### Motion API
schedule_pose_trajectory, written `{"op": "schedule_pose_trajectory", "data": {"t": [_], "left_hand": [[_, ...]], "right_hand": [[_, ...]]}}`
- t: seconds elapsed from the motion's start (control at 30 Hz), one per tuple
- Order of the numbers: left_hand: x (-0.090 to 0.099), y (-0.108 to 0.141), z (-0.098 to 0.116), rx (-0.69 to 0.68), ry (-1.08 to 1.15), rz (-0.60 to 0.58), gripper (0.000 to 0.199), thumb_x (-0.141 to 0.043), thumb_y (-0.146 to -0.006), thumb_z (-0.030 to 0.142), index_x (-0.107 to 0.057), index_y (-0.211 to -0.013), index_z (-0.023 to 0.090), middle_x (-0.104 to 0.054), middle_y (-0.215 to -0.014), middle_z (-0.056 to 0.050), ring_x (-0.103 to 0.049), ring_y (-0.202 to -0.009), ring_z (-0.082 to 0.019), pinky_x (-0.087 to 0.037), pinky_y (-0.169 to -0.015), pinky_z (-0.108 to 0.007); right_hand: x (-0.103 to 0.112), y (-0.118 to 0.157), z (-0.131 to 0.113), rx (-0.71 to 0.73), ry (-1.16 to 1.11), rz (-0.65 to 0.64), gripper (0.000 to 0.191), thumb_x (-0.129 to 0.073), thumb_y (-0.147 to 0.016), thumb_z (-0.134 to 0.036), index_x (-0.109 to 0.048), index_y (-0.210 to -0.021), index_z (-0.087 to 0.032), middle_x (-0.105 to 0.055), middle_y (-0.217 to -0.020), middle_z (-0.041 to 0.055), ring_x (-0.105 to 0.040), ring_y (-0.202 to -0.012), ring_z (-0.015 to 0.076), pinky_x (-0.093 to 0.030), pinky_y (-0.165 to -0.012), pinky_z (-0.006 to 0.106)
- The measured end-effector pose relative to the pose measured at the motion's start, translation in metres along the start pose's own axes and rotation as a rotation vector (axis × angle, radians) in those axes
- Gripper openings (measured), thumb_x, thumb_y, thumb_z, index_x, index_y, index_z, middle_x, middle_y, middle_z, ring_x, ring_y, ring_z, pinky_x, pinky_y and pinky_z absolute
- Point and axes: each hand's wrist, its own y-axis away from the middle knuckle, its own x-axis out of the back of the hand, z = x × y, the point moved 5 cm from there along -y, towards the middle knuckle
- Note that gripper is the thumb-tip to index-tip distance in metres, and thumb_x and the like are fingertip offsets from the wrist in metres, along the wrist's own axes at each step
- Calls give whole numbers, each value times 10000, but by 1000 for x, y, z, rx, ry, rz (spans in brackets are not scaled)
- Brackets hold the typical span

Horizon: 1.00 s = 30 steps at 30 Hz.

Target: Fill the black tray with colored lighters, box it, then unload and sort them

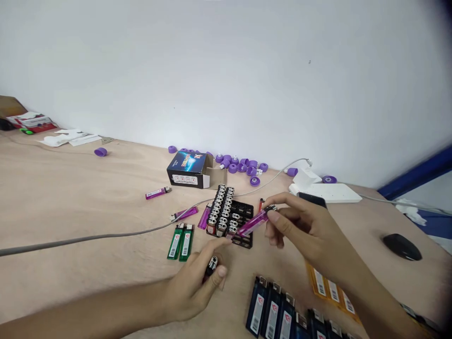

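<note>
Right fingers [284,225] pinch 1 purple lighter [253,223], left fingers [211,248] another lighter [212,264] — bumping the rack [244,208] at 12 o'clock could tip it.

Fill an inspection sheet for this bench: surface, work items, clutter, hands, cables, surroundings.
Surface: wood-look table, no spill seen.
Work items: black tray part-filled with upright lighters; green pair, dark blue row, orange group lying flat.
Clutter: purple caps, printed box, papers, black mouse.
Hands: left holds a lighter, colour unclear; right holds a purple lighter at the tray.
Cables: grey cable crosses the table; white power strip at right.
Surroundings: pale wall; other people: nothing seen.
</note>
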Motion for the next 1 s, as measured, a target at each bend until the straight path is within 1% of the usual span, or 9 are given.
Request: {"op": "schedule_pose_trajectory", "data": {"t": [0.13, 0.3, 0.47, 0.53, 0.63, 0.7, 0.8, 0.87, 1.0], "left_hand": [[2, -1, 1, 32, -38, -22, 409, -340, -1044, 427, -414, -1385, 212, -617, -821, -27, -564, -675, -166, -492, -657, -272], [2, -4, 4, 30, -44, -44, 387, -343, -1041, 419, -449, -1349, 209, -641, -1000, -69, -588, -747, -172, -505, -702, -285], [3, -4, 4, 34, -67, -37, 374, -361, -1039, 385, -439, -1357, 204, -656, -981, -60, -605, -803, -188, -509, -765, -306], [5, -4, 6, 18, -85, -23, 369, -374, -1034, 364, -435, -1355, 193, -654, -1032, -76, -614, -871, -201, -507, -820, -323], [7, -4, 8, -3, -129, 12, 366, -394, -1023, 334, -440, -1352, 180, -610, -1227, -126, -587, -1079, -233, -475, -938, -351], [8, -5, 6, 14, -168, 37, 383, -400, -1019, 319, -436, -1376, 185, -598, -1273, -127, -583, -1092, -236, -466, -946, -351], [7, -11, 1, 32, -244, 66, 480, -395, -1000, 272, -362, -1473, 199, -655, -1113, -91, -609, -900, -214, -485, -855, -337], [5, -17, -2, 46, -306, 66, 582, -390, -972, 224, -266, -1539, 199, -660, -957, -63, -591, -791, -209, -487, -799, -338], [2, -32, -3, 94, -396, 61, 717, -379, -911, 155, -134, -1584, 188, -643, -854, -62, -568, -710, -223, -474, -723, -348]], "right_hand": [[8, -5, 5, -11, -18, -4, 238, -586, -932, -469, -580, -941, -231, -615, -574, -25, -569, -508, 138, -470, -500, 262], [-9, -5, 13, -106, -39, -91, 322, -540, -950, -514, -574, -889, -199, -604, -564, -30, -528, -472, 103, -442, -474, 229], [-15, -6, 16, -112, -58, -132, 276, -551, -940, -471, -573, -928, -196, -643, -612, -11, -562, -512, 118, -470, -504, 247], [-13, -6, 18, -112, -46, -131, 238, -556, -932, -436, -565, -938, -197, -657, -631, -5, -575, -523, 121, -477, -512, 253], [-8, -8, 21, -117, -21, -123, 205, -557, -916, -400, -552, -942, -197, -675, -652, 3, -587, -532, 125, -484, -516, 256], [-4, -10, 23, -111, 3, -106, 195, -553, -910, -392, -546, -938, -199, -688, -662, 9, -597, -539, 129, -489, -521, 258], [6, -15, 26, -81, 56, -34, 198, -563, -893, -399, -554, -903, -202, -681, -635, 2, -595, -532, 131, -493, -529, 258], [13, -19, 28, -48, 97, 59, 217, -595, -863, -415, -580, -865, -198, -644, -594, -14, -579, -519, 132, -489, -529, 260], [21, -27, 40, 5, 128, 252, 236, -644, -806, -418, -650, -817, -183, -621, -605, -7, -587, -545, 145, -488, -528, 263]]}}
